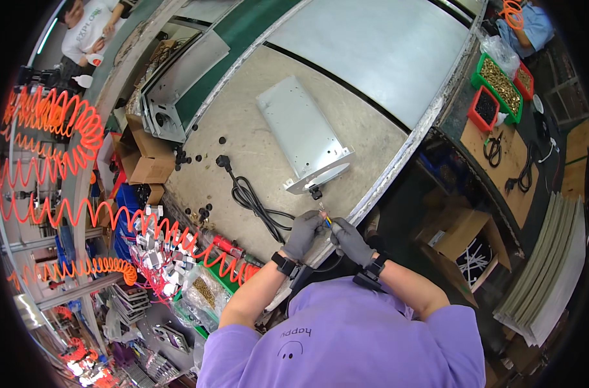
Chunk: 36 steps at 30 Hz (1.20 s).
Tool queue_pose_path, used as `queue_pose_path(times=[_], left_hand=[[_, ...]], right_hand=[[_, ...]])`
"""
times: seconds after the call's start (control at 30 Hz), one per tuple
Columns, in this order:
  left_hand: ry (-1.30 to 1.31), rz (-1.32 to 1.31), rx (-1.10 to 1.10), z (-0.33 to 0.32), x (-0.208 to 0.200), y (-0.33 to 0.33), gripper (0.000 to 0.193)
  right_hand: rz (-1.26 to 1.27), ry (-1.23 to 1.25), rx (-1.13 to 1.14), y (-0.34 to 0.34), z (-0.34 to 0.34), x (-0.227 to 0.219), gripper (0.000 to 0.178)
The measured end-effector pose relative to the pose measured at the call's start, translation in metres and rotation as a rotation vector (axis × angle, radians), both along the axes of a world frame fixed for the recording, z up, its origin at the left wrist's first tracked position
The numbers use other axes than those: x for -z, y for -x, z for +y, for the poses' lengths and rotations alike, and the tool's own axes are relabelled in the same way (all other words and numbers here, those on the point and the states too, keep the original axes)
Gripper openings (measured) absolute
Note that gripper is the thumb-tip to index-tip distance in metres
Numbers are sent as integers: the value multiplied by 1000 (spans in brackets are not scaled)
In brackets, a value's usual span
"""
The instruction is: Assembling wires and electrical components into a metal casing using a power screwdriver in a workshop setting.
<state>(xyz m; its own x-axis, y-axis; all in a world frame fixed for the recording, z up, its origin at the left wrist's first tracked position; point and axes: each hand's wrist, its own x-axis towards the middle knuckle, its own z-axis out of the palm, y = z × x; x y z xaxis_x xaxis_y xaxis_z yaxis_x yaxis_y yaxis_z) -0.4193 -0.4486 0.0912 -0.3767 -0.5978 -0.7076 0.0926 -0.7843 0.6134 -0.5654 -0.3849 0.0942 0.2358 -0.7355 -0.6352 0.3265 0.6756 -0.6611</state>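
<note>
Two gloved hands work close together at the near edge of the bench [378, 139], the left hand [302, 234] and the right hand [351, 242] nearly touching, both with fingertips pinched around the coloured wires [328, 221] between them. Taking the hands as the centre of the dial, a metal bracket [299, 123] lies at 12 o'clock, its flanged end and a small black fitting [316, 193] just beyond the wires and blocking the way straight ahead. A looped black cord [246, 197] lies at 10 o'clock, with loose black caps [180, 157] and a cardboard box [153, 160] farther out that way. At 9 o'clock an orange coiled hose [116, 223] stretches across, near a red tool [227, 246]. Toward 2 o'clock, well apart, sit a green tray [518, 117] of brass parts, a red tray [473, 115] of black parts and scissors [493, 152]; at 3 o'clock, stacked panels [545, 265]
</note>
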Motion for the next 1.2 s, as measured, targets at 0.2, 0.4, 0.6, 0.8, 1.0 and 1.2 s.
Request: queue_pose_path(times=[0.2, 0.4, 0.6, 0.8, 1.0, 1.2], left_hand=[[-25, 51, 27, -3, 15, 1, 21], [-77, 166, -16, -7, 42, -4, 26], [-89, 176, -66, -6, 24, 7, 23], [30, 79, -65, -6, 39, 8, 26], [193, -250, -6, -15, 18, 18, 27], [267, -247, 47, -8, 24, 12, 28]], right_hand=[[-162, -123, 57, -1, -6, 14, 27], [54, 0, 66, -5, -12, 22, 25], [-77, -95, 44, 4, -17, 24, 23], [-113, -165, 58, 4, -23, 23, 21], [-37, -46, 128, -7, -27, 32, 22], [23, -22, 61, -11, -18, 44, 22]])
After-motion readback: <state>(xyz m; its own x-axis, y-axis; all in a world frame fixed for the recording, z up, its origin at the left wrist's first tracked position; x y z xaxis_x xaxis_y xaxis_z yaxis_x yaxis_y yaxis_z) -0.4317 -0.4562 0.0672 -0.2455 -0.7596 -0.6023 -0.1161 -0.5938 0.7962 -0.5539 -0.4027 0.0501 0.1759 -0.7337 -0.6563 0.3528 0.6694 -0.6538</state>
